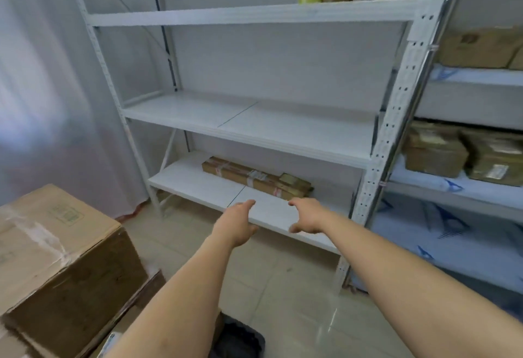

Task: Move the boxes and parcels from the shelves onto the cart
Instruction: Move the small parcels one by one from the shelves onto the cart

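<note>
Both arms are out, reaching low toward the bottom shelf (198, 179), where a long flat parcel (249, 178) lies near the back, its long axis running left to right along the shelf. It sits beyond and above the fingertips in this view, not touched. The left hand (236, 224) has straight, relaxed fingers and holds nothing; the right hand (307, 216) is loosely curled with thumb spread, also empty, and looks slightly nearer the parcel's right end. The white shelf board looks smooth, so the parcel should slide forward easily. The middle shelf (254, 123) overhangs, limiting headroom. A big box (62, 258) stands at lower left; more parcels (435, 151) wait on the right rack.
</note>
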